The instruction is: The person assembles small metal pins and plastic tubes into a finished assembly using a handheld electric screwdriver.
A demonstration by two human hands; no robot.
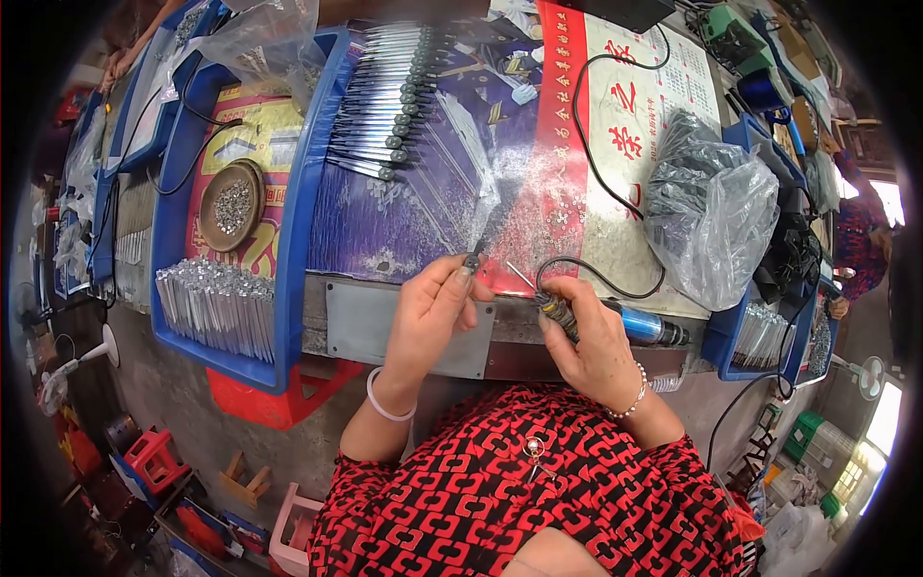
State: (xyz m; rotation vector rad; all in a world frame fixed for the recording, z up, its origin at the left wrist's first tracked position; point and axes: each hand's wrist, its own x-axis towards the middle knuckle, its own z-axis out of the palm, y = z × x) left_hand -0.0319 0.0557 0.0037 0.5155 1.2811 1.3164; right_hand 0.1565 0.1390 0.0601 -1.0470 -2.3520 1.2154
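Note:
Near the table's front edge, my left hand (437, 303) pinches a small metal piece with a dark end (471, 261) between thumb and fingertips. Its far part is blurred against the table. My right hand (591, 346) is wrapped round an electric screwdriver (639, 325) with a blue barrel, lying slantwise under the palm. The thin bit (520, 275) points toward the left hand, apart from the piece. Beyond the left hand, a row of slim metal rods with dark round ends (389, 106) lies on the table. Tiny metal bits (567, 221) are scattered ahead of the right hand.
A blue tray (293, 231) at left holds a round brown dish (252, 173) of small metal parts and a bundle of flat silvery strips (216, 308). A clear plastic bag (711, 212) of dark parts sits at right. A black cord (588, 125) crosses the printed sheet (615, 173).

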